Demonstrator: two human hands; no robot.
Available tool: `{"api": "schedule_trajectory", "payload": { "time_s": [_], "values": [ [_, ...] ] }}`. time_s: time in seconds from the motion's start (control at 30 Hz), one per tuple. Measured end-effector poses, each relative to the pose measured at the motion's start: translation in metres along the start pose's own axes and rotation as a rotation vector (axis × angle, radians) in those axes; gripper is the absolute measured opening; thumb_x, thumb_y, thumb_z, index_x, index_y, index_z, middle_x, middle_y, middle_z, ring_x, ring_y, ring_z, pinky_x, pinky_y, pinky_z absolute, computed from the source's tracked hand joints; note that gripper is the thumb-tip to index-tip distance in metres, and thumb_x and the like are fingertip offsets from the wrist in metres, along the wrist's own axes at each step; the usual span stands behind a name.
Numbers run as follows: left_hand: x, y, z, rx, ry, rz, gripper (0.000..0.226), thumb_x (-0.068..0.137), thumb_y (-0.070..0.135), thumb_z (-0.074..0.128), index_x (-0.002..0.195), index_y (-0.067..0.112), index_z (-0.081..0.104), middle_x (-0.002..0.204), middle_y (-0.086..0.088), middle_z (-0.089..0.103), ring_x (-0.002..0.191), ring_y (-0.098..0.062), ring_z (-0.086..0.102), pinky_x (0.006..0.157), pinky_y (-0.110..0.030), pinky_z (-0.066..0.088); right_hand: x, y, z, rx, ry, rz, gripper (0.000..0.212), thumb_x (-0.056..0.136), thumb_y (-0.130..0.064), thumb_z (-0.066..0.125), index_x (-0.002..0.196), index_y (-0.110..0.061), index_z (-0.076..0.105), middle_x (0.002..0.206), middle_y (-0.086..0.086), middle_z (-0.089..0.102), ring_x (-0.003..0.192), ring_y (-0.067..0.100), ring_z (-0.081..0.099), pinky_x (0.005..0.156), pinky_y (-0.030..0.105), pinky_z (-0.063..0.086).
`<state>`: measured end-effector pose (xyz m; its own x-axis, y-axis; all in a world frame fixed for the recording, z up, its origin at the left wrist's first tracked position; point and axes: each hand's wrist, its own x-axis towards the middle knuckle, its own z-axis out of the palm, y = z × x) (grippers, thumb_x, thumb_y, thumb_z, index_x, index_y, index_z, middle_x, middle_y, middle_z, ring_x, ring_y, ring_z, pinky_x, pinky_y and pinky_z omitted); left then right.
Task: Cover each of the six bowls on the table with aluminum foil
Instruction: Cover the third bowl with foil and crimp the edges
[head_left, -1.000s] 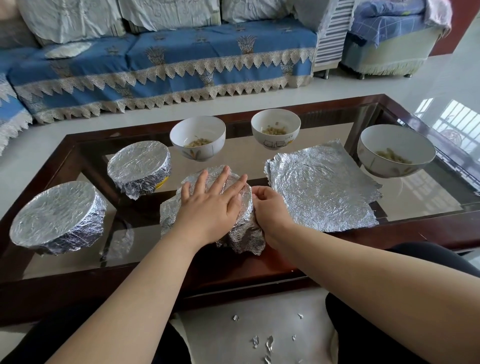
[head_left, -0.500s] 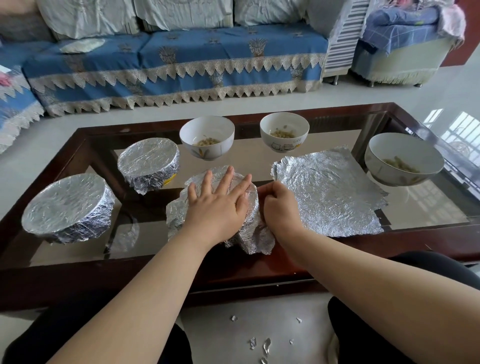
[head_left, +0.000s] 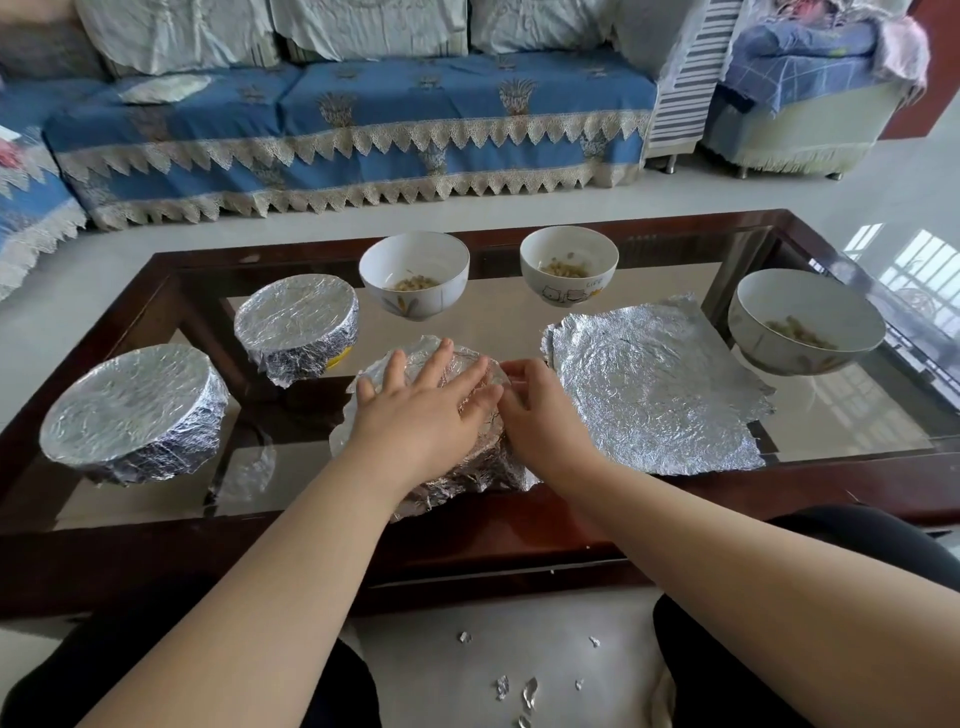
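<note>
While the third bowl is being wrapped: three bowls are foil-covered or nearly so, three are uncovered, so the task looks about half done.

Bowl in hand: the foil-draped bowl (head_left: 441, 457) sits at the near middle of the glass-topped coffee table (head_left: 675, 525), closest to the person, probably pulled there for easy reach.

Left hand: the left hand (head_left: 421, 410) lies flat on top of the foil, fingers straight and spread, pressing down; this likely pins the sheet so it does not slide while the edge is worked.

Right hand: the right hand (head_left: 540, 410) is at the bowl's right rim, fingers curled against the foil there, apparently pinching it down around the edge.

Finished bowls: two foil-wrapped bowls, one at the near left (head_left: 135, 410) and one behind it (head_left: 296, 327), stand apart to the left, out of the working area.

Waiting bowls: a flower-patterned bowl (head_left: 415, 273), a cartoon-printed bowl (head_left: 569, 265) and a larger bowl at the right (head_left: 805, 322) hold some food and are uncovered.

Spare foil: the flat stack of foil sheets (head_left: 654, 395) lies just right of the working bowl, near the right hand for the next cover.

Floor: small foil scraps (head_left: 514, 691) lie between the knees.

Risk: the crumpled skirt at the near side looks loose and may need more pressing.
</note>
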<state>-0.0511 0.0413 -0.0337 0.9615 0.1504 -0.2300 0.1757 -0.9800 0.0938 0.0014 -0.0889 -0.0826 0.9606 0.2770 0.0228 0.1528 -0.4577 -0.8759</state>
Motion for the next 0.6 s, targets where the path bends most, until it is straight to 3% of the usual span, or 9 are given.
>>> {"api": "schedule_trajectory", "payload": {
  "time_s": [0.13,0.23,0.4,0.43,0.53,0.6],
  "values": [
    [-0.003,-0.015,0.002,0.084,0.046,0.166,0.091,0.076,0.081,-0.008,0.157,0.042,0.002,0.163,0.013,-0.021,0.151,-0.025,-0.021,0.121,-0.054,-0.007,0.005,-0.001,-0.005,-0.084,0.007,-0.059,0.031,0.094,-0.018,0.047,0.123,-0.012,0.057,0.123,0.006,0.051,0.112,0.021,0.053,0.1,0.037,0.043],
    [-0.001,-0.019,0.009,0.048,0.078,0.215,0.099,0.074,0.084,-0.013,0.159,0.034,0.003,0.164,0.013,-0.017,0.152,-0.023,-0.018,0.122,-0.05,-0.007,0.007,-0.001,-0.006,-0.09,0.013,-0.094,0.03,0.096,-0.02,0.048,0.123,-0.015,0.061,0.116,0.005,0.059,0.103,0.018,0.057,0.092,0.033,0.045],
    [0.0,-0.02,0.018,0.024,0.135,0.212,0.07,0.086,0.076,-0.009,0.152,0.054,-0.006,0.166,0.013,-0.012,0.153,-0.024,-0.013,0.121,-0.048,-0.007,0.002,0.002,-0.01,0.152,0.018,-0.011,0.025,0.101,-0.029,0.046,0.114,-0.021,0.066,0.074,-0.015,0.058,0.06,-0.01,0.051,0.057,0.007,0.036],
    [0.0,-0.02,0.018,0.028,0.134,0.209,0.064,0.089,0.074,-0.007,0.15,0.057,-0.007,0.166,0.012,-0.012,0.153,-0.025,-0.013,0.12,-0.049,-0.006,0.001,0.004,-0.01,0.195,0.027,0.014,0.025,0.101,-0.029,0.046,0.111,-0.019,0.067,0.073,-0.012,0.061,0.059,-0.009,0.051,0.056,0.008,0.038],
    [-0.001,-0.018,0.015,0.029,0.112,0.195,0.061,0.089,0.067,-0.004,0.149,0.059,-0.005,0.166,0.011,-0.013,0.152,-0.026,-0.012,0.121,-0.05,-0.006,-0.002,0.008,-0.007,0.268,0.056,0.077,0.027,0.1,-0.029,0.049,0.101,-0.009,0.068,0.081,0.01,0.069,0.067,0.009,0.056,0.066,0.027,0.045],
    [0.0,-0.018,0.015,0.035,0.108,0.193,0.063,0.086,0.067,-0.004,0.149,0.059,-0.005,0.166,0.011,-0.013,0.152,-0.026,-0.012,0.121,-0.05,-0.006,-0.002,0.01,-0.005,0.276,0.059,0.111,0.028,0.099,-0.031,0.052,0.096,-0.008,0.067,0.066,0.001,0.062,0.055,0.005,0.049,0.055,0.022,0.04]
  ]
}}
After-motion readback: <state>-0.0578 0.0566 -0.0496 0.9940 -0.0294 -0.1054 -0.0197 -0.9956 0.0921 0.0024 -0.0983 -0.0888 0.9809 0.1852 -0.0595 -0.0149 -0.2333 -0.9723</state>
